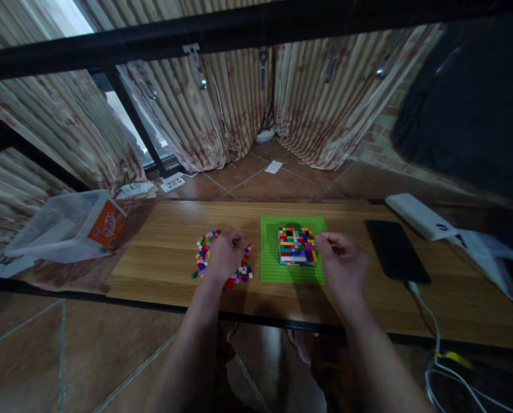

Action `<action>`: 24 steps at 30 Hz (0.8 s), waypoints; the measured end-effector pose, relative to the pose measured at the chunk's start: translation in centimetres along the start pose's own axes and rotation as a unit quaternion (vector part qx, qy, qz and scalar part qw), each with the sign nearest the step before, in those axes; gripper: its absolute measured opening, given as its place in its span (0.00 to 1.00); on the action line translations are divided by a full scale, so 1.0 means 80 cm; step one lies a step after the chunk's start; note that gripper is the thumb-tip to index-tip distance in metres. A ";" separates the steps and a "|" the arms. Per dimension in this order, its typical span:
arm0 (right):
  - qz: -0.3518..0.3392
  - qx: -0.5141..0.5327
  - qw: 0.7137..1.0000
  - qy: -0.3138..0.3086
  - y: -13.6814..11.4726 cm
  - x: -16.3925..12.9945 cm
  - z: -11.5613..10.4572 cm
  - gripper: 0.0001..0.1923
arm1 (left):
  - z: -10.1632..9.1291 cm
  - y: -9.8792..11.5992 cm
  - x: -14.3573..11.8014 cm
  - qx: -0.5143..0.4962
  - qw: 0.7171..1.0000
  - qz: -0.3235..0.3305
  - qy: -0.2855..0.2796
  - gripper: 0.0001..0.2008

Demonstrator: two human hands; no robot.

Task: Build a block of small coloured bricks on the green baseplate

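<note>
My left hand (227, 252) hangs over a loose heap of small coloured toy bricks (203, 252). Its fingers are curled together, and whatever they may hold is hidden. On the green baseplate (270, 269) stands a blocky build of multicoloured toy bricks (297, 246), with dark gaps in its top and a whitish strip low on the near side. My right hand (344, 261) is at the right side of this build, over the plate's right edge. Thumb and fingers there are pinched; what is between them is too small to make out.
The wooden table (153, 258) also bears a black phone (397, 250) with a white cable and a white power bank (420, 215) at the right. A clear plastic bin (62, 229) with an orange label stands left of the table. Curtains hang behind.
</note>
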State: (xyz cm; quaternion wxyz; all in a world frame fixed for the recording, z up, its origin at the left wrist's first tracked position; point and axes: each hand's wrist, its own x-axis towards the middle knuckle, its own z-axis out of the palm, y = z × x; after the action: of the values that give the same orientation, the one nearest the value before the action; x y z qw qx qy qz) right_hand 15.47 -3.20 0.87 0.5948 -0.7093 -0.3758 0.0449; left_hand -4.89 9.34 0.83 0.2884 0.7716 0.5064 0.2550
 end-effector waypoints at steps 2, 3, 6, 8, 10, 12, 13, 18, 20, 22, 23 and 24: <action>0.010 -0.002 1.000 -0.013 0.001 -0.002 0.005 0.10 | -0.001 0.002 -0.003 0.063 0.997 0.013 -0.032 0.10; 0.015 -0.002 1.000 -0.020 0.002 -0.003 0.008 0.10 | -0.001 0.005 -0.005 0.094 0.994 0.017 -0.044 0.09; 0.022 0.004 0.999 -0.032 0.004 -0.006 0.012 0.11 | 0.005 0.016 -0.012 0.177 0.982 0.030 -0.054 0.07; 0.021 0.006 0.999 -0.039 0.004 -0.007 0.012 0.12 | 0.012 0.020 -0.014 0.223 0.972 0.049 -0.048 0.08; 0.017 0.005 0.999 -0.038 0.004 -0.007 0.012 0.11 | 0.019 0.021 -0.014 0.257 0.963 0.063 -0.043 0.08; 0.015 0.002 0.999 -0.035 0.003 -0.007 0.011 0.11 | 0.024 0.022 -0.012 0.273 0.959 0.062 -0.046 0.09; 0.016 0.002 0.999 -0.034 0.002 -0.007 0.011 0.11 | 0.025 0.023 -0.011 0.271 0.960 0.058 -0.048 0.09; -0.005 0.031 0.996 -0.082 -0.008 -0.012 0.011 0.09 | 0.023 0.034 -0.018 0.081 0.993 0.078 -0.038 0.07; -0.033 0.041 0.991 -0.122 -0.013 -0.013 0.013 0.08 | 0.024 0.040 -0.026 -0.052 0.993 0.089 -0.051 0.06; -0.058 0.047 0.985 -0.156 -0.017 -0.015 0.014 0.08 | 0.029 0.045 -0.034 -0.165 0.981 0.078 -0.066 0.05; -0.068 0.049 0.982 -0.170 -0.019 -0.015 0.015 0.08 | 0.032 0.048 -0.038 -0.213 0.972 0.069 -0.074 0.05; -0.077 0.049 0.979 -0.182 -0.020 -0.015 0.016 0.08 | 0.035 0.051 -0.040 -0.254 0.962 0.062 -0.083 0.05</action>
State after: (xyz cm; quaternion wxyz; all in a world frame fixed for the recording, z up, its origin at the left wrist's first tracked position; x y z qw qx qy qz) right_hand 13.21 -2.87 1.45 0.5520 -0.6284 -0.5284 0.1457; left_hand -1.56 4.54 1.38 0.4997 0.7213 0.3499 0.3278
